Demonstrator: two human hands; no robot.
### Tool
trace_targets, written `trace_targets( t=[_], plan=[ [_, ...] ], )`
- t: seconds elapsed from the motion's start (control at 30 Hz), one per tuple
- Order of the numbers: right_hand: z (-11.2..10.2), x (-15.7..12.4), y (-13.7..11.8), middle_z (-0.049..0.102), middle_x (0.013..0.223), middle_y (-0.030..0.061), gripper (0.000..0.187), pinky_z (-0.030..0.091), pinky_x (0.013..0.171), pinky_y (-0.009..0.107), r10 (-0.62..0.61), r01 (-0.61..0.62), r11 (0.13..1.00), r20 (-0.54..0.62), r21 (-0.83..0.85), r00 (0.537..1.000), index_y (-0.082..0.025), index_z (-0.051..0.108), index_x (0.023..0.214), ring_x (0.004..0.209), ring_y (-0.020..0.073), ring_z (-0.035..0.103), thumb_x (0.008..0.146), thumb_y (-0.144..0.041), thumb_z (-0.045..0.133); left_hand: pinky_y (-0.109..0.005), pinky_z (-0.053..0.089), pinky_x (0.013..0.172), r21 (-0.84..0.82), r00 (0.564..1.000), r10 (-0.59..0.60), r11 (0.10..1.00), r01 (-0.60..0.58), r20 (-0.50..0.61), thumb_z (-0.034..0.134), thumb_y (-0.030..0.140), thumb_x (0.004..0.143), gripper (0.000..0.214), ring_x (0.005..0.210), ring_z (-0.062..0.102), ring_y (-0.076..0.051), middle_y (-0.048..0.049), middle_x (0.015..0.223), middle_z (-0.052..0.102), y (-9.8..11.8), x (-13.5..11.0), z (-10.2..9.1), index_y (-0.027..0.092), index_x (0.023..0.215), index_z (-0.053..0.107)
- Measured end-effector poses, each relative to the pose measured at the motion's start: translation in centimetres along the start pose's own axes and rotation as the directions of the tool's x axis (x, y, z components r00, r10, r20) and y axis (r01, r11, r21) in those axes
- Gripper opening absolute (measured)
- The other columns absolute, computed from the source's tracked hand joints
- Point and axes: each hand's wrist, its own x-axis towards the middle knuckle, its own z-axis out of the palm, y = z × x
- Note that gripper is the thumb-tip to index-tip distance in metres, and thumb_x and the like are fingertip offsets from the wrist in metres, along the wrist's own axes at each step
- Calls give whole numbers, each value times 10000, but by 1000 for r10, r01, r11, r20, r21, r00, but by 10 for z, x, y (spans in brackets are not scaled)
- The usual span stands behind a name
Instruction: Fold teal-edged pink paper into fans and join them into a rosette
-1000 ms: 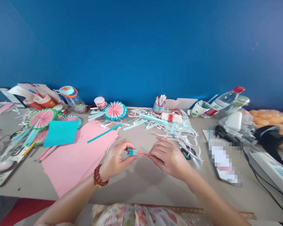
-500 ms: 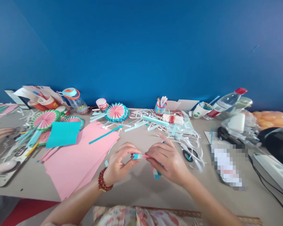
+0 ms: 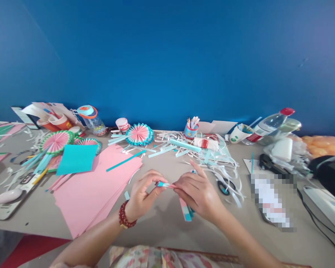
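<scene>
Between my two hands is a narrow folded paper strip [image 3: 163,184], light blue at its left and pink at its right. The thumb and fingers of my left hand [image 3: 144,191] pinch its blue end. My right hand [image 3: 197,191] grips the pink end, with the index finger raised. Below my right hand hangs a longer pink and blue paper piece [image 3: 185,210]; where it joins the strip is hidden behind the fingers. Pink paper sheets [image 3: 100,190] lie left of my left hand, with a teal paper square [image 3: 76,159] on them.
Paper scraps [image 3: 175,143] and scissors [image 3: 225,186] lie beyond my right hand. Paper rosettes [image 3: 139,134] stand at the back and left. A plastic bottle [image 3: 270,124], a paper cup [image 3: 238,133], a blurred-out phone [image 3: 272,203] and a power strip [image 3: 326,204] are on the right.
The other person's hand at the far left has gone out of view. The strip now looks flatter between my hands, and more of the hanging paper shows. The view has shifted slightly.
</scene>
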Motion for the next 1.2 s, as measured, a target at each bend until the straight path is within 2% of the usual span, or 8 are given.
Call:
trace_targets(
  t=[0.23, 0.4, 0.57, 0.67, 0.77, 0.87, 1.03, 1.2],
  plan=[
    [1, -4, -2, 696, 839, 23, 112, 233, 1161, 559, 87, -89, 996, 102, 17, 991, -215, 632, 1007, 854, 188, 640, 920, -270, 585, -312, 508, 818, 68, 996, -10, 998, 16, -92, 561, 171, 927, 84, 896, 615, -176, -51, 915, 644, 3, -3, 3, 200, 985, 616],
    [-2, -4, -4, 704, 888, 18, 146, 202, 1171, 541, 124, -127, 992, 174, 9, 977, -217, 613, 1015, 872, 175, 645, 927, -164, 508, -304, 498, 794, 120, 991, -87, 988, 98, -99, 561, 204, 933, 67, 872, 602, -175, -47, 887, 636, 6, -1, -1, 198, 955, 624],
    [-1, -2, -8, 703, 965, 46, 170, 198, 1163, 541, 164, -155, 986, 229, -55, 960, -215, 598, 1080, 928, 206, 635, 940, -201, 501, -279, 487, 782, 136, 984, -119, 981, 137, -133, 561, 221, 939, 64, 852, 596, -158, -32, 893, 631, 7, 0, -1, 195, 964, 614],
    [3, -1, -10, 686, 891, 54, 137, 206, 1153, 552, 208, -184, 975, 213, -126, 955, -197, 602, 1024, 884, 221, 627, 904, -255, 570, -255, 482, 768, 150, 978, -144, 974, 167, -151, 576, 224, 935, 61, 835, 599, -142, -20, 894, 633, 9, 1, 1, 198, 974, 615],
    [6, 0, -10, 666, 806, 34, 67, 198, 1154, 552, 246, -210, 963, 231, -171, 941, -192, 608, 935, 820, 206, 622, 898, -211, 556, -244, 479, 766, 155, 977, -162, 971, 184, -141, 577, 227, 935, 60, 834, 600, -136, -14, 896, 634, 11, 2, 1, 199, 971, 617],
    [4, 1, -8, 674, 838, 30, 85, 205, 1153, 540, 254, -221, 965, 316, -137, 914, -195, 613, 940, 854, 203, 628, 922, -222, 535, -244, 481, 771, 137, 978, -170, 973, 186, -120, 570, 233, 940, 67, 843, 601, -136, -14, 904, 631, 11, 4, 0, 198, 971, 618],
    [-3, 0, -3, 665, 857, 31, 184, 267, 1136, 481, 252, -252, 966, 426, -57, 869, -202, 625, 1057, 869, 184, 637, 986, -268, 469, -233, 480, 748, 98, 976, -190, 975, 200, -104, 573, 246, 940, 74, 813, 594, -126, -9, 876, 617, 9, 4, -1, 191, 953, 620],
    [-4, 0, 2, 683, 880, 34, 220, 285, 1125, 458, 230, -280, 959, 445, 47, 865, -199, 626, 1066, 884, 185, 649, 995, -357, 490, -226, 470, 761, 86, 976, -187, 977, 197, -107, 572, 233, 941, 64, 824, 584, -120, -7, 887, 611, 9, 2, -3, 194, 962, 619]
  ],
)
